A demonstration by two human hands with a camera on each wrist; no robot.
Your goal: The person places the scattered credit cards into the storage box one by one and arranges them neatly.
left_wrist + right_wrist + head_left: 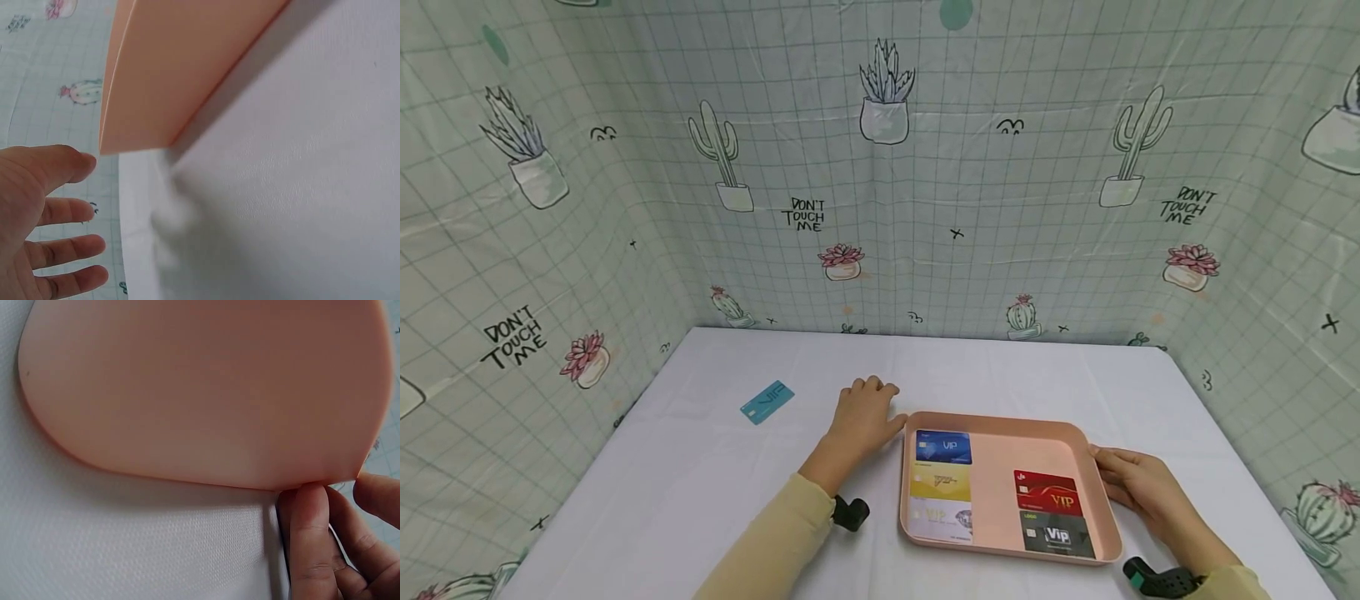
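Note:
A pink tray lies on the table in the head view. In its left part, a blue VIP card, a yellow card and a whitish card form a column. At its lower right, a red VIP card lies above a dark grey one. My right hand grips the tray's right side, thumb at the rim and fingertips at the bottom edge. Beside the upper left corner, my left hand has its fingers spread, holding nothing; its thumb is close to the rim.
A teal VIP card lies tilted on the white tabletop, left of the left hand. Cloth printed with cacti surrounds the back and sides. Black wrist devices, one on the left wrist, sit near the tray.

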